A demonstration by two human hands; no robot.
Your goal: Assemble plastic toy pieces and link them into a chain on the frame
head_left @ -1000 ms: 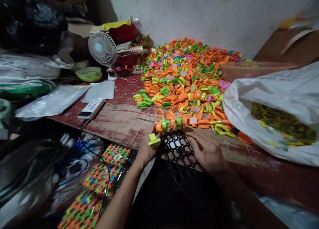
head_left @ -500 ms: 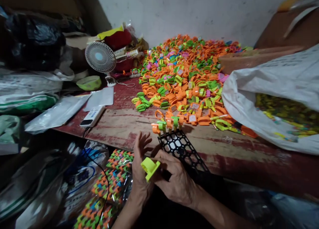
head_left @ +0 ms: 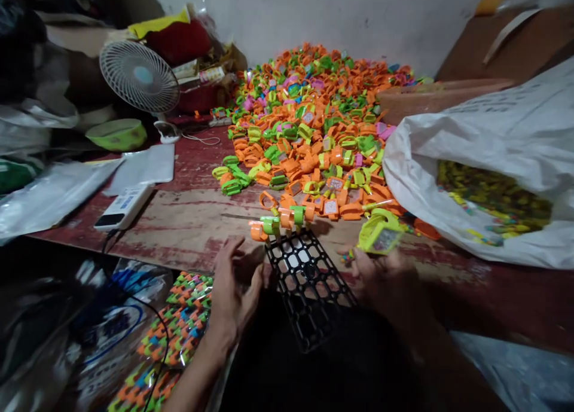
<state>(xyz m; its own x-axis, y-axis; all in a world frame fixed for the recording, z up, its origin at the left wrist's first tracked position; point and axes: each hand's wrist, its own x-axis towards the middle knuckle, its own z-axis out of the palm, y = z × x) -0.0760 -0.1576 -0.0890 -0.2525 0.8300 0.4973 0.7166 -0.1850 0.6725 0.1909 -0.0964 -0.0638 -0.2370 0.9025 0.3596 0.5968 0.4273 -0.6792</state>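
A yellow-green toy watch (head_left: pixel 380 231) is gripped in the fingers of my right hand (head_left: pixel 386 274), which is blurred and held over the table edge right of a black plastic grid tray (head_left: pixel 309 272). On the left of that tray, my left hand (head_left: pixel 235 283) is open with its fingers apart and nothing in it. The tray slopes from the table edge down over my dark-clothed lap. Along its far end stands a row of several orange and green toy watches (head_left: pixel 270 224). Small coloured beads (head_left: pixel 347 257) show beside my right fingertips.
A large heap of toy watches (head_left: pixel 309 131) spreads against the wall. On the right an open white sack (head_left: pixel 412 155) holds small yellow pieces. Leftward are a fan (head_left: pixel 139 77), a green bowl (head_left: pixel 117 135) and a white power bank (head_left: pixel 124 207) with a cable. Packed watches (head_left: pixel 179 310) lie below.
My hands have parted. The right hand has carried the yellow-green toy watch to the right, past the tray. My left hand has moved slightly left. The view has shifted right.
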